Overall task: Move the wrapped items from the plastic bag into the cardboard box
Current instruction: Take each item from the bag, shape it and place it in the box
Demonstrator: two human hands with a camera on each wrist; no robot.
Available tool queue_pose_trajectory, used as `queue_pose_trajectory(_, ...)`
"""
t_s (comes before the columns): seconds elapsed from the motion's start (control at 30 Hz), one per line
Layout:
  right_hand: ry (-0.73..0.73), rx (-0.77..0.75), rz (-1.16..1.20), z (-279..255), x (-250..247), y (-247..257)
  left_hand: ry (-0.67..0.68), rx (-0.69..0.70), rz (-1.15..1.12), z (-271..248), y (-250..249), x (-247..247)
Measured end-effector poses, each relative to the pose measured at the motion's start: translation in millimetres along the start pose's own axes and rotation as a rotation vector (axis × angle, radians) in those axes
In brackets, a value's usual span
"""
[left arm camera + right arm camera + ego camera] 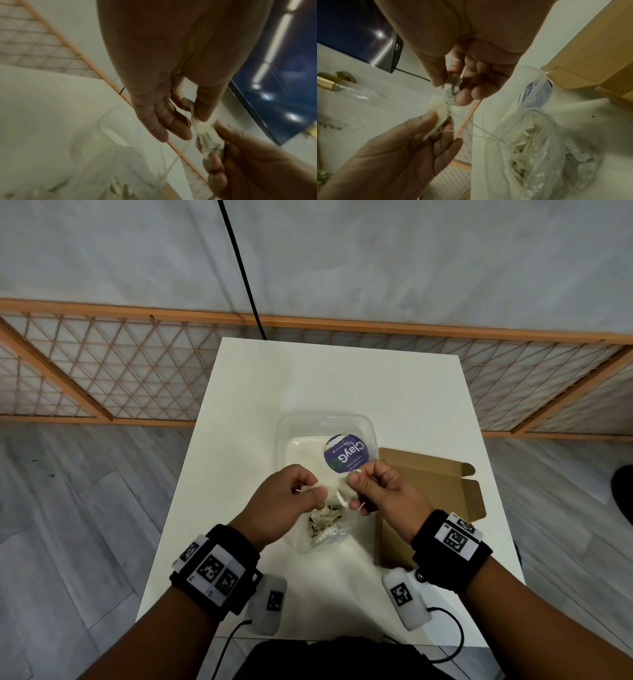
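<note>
A clear plastic bag (pixel 330 534) hangs low over the white table (pixel 342 378), and both hands hold up its top edge. My left hand (pixel 317 491) pinches a bunched white strip of the bag. My right hand (pixel 356 484) pinches the facing edge a few centimetres away. Several pale wrapped items (pixel 325 518) lie crumpled in the bag's bottom. In the right wrist view the bag (pixel 539 169) sags below the right hand (pixel 452 89), with the wrapped items (pixel 522 148) inside. The open cardboard box (pixel 431 501) lies just right of the bag. In the left wrist view thumb and fingers (pixel 171 125) grip the plastic.
A clear plastic tray (pixel 294 426) sits behind the hands. A round purple ClayGo label (pixel 346 457) shows in front of it. A black cable (pixel 239 268) runs up from the table's far edge. A wooden lattice fence (pixel 102 371) stands beyond the table.
</note>
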State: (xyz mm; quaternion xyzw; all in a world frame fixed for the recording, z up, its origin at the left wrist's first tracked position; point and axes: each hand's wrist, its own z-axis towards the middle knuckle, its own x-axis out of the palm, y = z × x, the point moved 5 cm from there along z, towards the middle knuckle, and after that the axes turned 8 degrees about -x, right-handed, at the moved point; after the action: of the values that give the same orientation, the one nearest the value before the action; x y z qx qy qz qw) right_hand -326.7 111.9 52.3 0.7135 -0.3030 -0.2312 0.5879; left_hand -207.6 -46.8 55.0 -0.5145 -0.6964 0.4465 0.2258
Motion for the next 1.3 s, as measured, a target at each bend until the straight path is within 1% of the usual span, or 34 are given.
queue_pose_trajectory(0.1,0.004,-0.027,0.012,-1,-5,12,0.014,-0.073,-0.257,-6,-5,-5)
queue_pose_trajectory(0.17,-0.003,-0.035,0.005,0,-8,18,0.032,-0.078,-0.365,-9,-9,-6)
queue_pose_trajectory(0.2,-0.011,-0.04,0.004,-1,-9,22,0.037,-0.077,-0.384,-10,-11,-7)
queue_pose_trajectory(0.3,-0.04,-0.059,0.017,1,-11,31,-0.011,-0.062,-0.328,-13,-14,-13)
queue_pose_trajectory(0.4,-0.067,-0.084,0.019,1,-12,42,-0.069,-0.024,-0.217,-17,-14,-20)
queue_pose_trajectory(0.47,-0.073,-0.097,0.05,0,-13,48,-0.035,-0.016,-0.16,-22,-14,-20)
queue_pose_trajectory(0.6,-0.071,-0.087,0.195,0,-11,57,0.11,-0.086,-0.313,-29,-12,-9)
queue_pose_trajectory(0.67,-0.049,-0.085,0.247,0,-8,60,0.169,-0.073,-0.319,-33,-16,0)
queue_pose_trajectory(0.7,-0.041,-0.085,0.257,0,-5,61,0.176,-0.047,-0.308,-33,-18,4)
queue_pose_trajectory(0.8,-0.064,-0.051,0.303,0,-1,59,0.124,0.04,-0.288,-33,-30,13)
queue_pose_trajectory(0.9,-0.082,-0.028,0.328,-1,1,56,0.015,0.103,-0.332,-31,-40,18)
queue_pose_trajectory(1.03,-0.065,-0.02,0.337,-3,5,54,-0.099,0.18,-0.303,-27,-49,18)
queue_pose_trajectory(1.1,-0.054,-0.039,0.304,-2,4,54,-0.118,0.2,-0.284,-25,-51,15)
queue_pose_trajectory(1.17,-0.029,-0.069,0.232,0,1,57,-0.135,0.219,-0.218,-24,-52,11)
queue_pose_trajectory(1.3,0.058,-0.174,0.04,5,2,66,-0.093,0.235,-0.093,-24,-53,5)
